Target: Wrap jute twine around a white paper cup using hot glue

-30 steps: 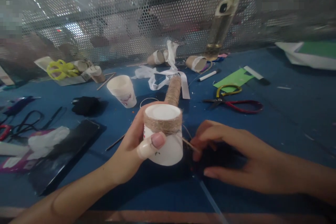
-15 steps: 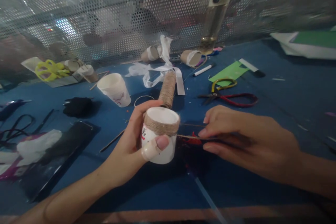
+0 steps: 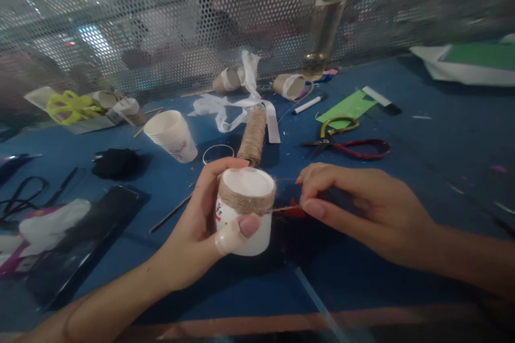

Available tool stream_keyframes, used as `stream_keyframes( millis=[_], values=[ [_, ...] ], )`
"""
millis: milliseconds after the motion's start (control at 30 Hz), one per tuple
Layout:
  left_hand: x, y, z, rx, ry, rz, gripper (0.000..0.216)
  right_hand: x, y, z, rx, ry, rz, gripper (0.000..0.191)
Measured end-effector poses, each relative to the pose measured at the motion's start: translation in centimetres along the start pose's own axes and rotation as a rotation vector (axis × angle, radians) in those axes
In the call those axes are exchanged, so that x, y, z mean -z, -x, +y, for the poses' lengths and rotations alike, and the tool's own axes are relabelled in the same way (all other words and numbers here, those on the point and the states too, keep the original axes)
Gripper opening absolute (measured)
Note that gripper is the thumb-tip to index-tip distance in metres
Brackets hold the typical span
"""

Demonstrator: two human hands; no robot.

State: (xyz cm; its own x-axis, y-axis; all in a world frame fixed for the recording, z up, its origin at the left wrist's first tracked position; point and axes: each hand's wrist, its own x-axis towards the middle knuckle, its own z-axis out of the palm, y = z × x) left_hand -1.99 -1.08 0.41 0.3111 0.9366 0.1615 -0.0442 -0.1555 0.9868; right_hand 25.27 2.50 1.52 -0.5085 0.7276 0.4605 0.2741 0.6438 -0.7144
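My left hand (image 3: 201, 225) is wrapped round a white paper cup (image 3: 253, 238), its thumb across the front. Several turns of brown twine (image 3: 245, 202) circle the cup near its upper end. From the cup's right side the twine runs to my right hand (image 3: 362, 209), which pinches it between thumb and fingers. Behind the cup lies a roll wound in twine (image 3: 253, 134). Something red (image 3: 293, 209) lies on the table under the stretched twine. A clear glue stick (image 3: 317, 297) points towards it, its far end in shadow.
Scissors (image 3: 346, 139) with red and yellow handles lie beyond my right hand, beside green paper (image 3: 341, 107). Stacked paper cups (image 3: 171, 136) and white ribbon (image 3: 273, 123) are behind my left hand. A perforated metal screen (image 3: 173, 27) borders the back.
My right hand has moved left, closer to the cup, and the stretch of twine between them is shorter. My left hand still holds the cup, tilted slightly differently.
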Motion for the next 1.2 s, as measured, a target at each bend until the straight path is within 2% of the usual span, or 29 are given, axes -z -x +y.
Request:
stream_keyframes(
  millis=[400,733,1200],
  values=[
    [-0.27,0.23,-0.04,-0.010,0.067,-0.076,0.048,-0.29,0.03,-0.05,-0.032,-0.105,-0.016,0.018],
    [-0.22,0.12,-0.20,0.081,0.136,-0.105,0.045,-0.46,-0.18,-0.24,-0.016,-0.072,-0.014,0.014],
    [-0.51,0.31,-0.25,0.113,0.206,-0.193,0.046,-0.33,0.11,0.04,0.134,0.051,-0.016,0.015]
  ],
)
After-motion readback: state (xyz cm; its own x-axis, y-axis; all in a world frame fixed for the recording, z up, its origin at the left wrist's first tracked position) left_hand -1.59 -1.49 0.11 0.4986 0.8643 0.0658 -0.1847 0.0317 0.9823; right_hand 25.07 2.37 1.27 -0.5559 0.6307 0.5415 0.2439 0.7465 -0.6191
